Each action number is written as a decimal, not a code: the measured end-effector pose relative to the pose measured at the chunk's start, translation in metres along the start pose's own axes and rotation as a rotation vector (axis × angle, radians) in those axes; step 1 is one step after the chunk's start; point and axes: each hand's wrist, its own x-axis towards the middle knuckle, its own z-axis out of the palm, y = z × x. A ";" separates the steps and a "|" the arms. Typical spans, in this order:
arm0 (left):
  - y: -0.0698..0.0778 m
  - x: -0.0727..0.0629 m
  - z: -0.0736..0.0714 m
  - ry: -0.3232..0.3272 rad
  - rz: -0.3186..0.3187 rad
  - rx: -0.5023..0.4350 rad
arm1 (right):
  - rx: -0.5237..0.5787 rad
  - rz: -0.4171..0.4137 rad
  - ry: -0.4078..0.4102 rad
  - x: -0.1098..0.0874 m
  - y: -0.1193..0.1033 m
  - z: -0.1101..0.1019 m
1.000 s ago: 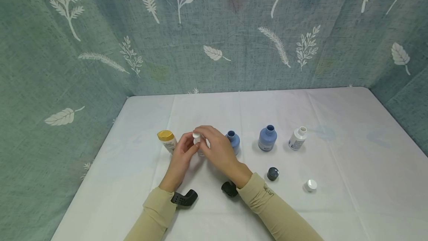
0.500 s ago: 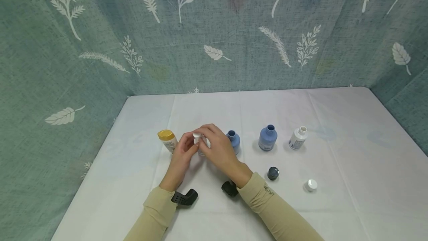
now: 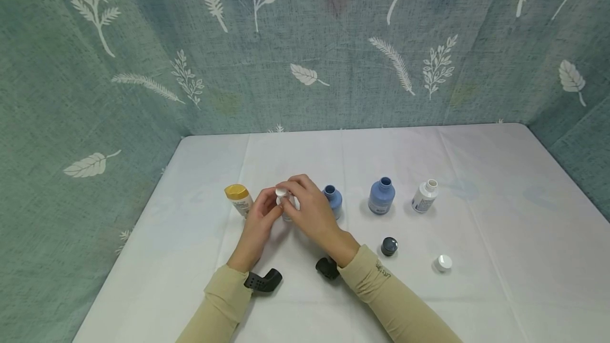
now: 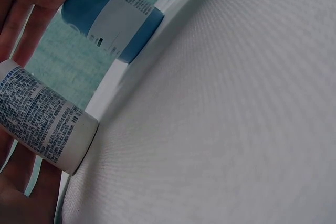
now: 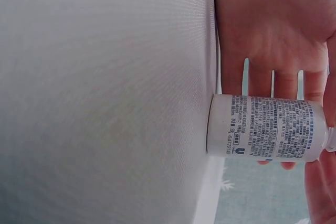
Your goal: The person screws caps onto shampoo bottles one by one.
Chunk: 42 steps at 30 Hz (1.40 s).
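Observation:
Both hands meet at a small white bottle (image 5: 262,128) with dense blue print, standing upright on the table. My left hand (image 3: 257,221) holds it from the left, fingers around its upper part. The thumb and fingers of my right hand (image 3: 312,213) pinch the white cap (image 3: 282,192) at its top. Part of the bottle is hidden behind the hands in the head view. Just left stands a white bottle with a yellow cap (image 3: 236,192). Close behind my right hand is an uncapped blue bottle (image 3: 333,200), partly covered by it.
Farther right stand another uncapped blue bottle (image 3: 381,197) and an uncapped white bottle (image 3: 424,197). In front of them lie a dark cap (image 3: 389,246) and a white cap (image 3: 443,263). A white cloth covers the table (image 3: 514,279); a green leaf-patterned curtain (image 3: 333,94) hangs behind.
The right hand's fingers have shifted slightly around the cap, its knuckles rising a little. The left hand and the bottle have stayed in place.

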 end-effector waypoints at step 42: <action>-0.025 0.008 -0.004 0.030 0.025 -0.005 | -0.001 0.025 -0.007 0.000 -0.001 -0.001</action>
